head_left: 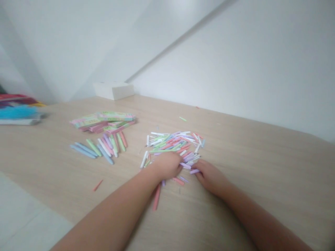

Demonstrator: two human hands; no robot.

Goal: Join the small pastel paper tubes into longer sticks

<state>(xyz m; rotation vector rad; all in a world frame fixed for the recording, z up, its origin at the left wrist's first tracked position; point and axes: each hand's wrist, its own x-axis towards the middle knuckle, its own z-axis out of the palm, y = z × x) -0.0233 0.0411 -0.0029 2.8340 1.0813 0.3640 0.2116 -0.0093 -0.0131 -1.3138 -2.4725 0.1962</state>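
A loose pile of pen parts (170, 141) in white, green, coral and purple lies in front of my hands on the wooden table. My left hand (169, 165) is closed at the pile's near edge, its fingers curled down and partly hidden. A light purple pen piece (185, 166) sticks out at its fingertips. Just to the right, my right hand (210, 175) pinches a short purple pen piece (195, 171) between thumb and fingers. Below my left wrist lies a coral pen barrel (156, 198), with another coral piece (179, 181) between the hands.
Left of the pile lie several thick pastel pens (106, 146). Behind them are stacked green and pink pen boxes (103, 121). A white box (113, 90) stands by the wall. Blurred red and blue items (18, 111) sit at the far left. A coral piece (97, 185) lies near the table's left edge.
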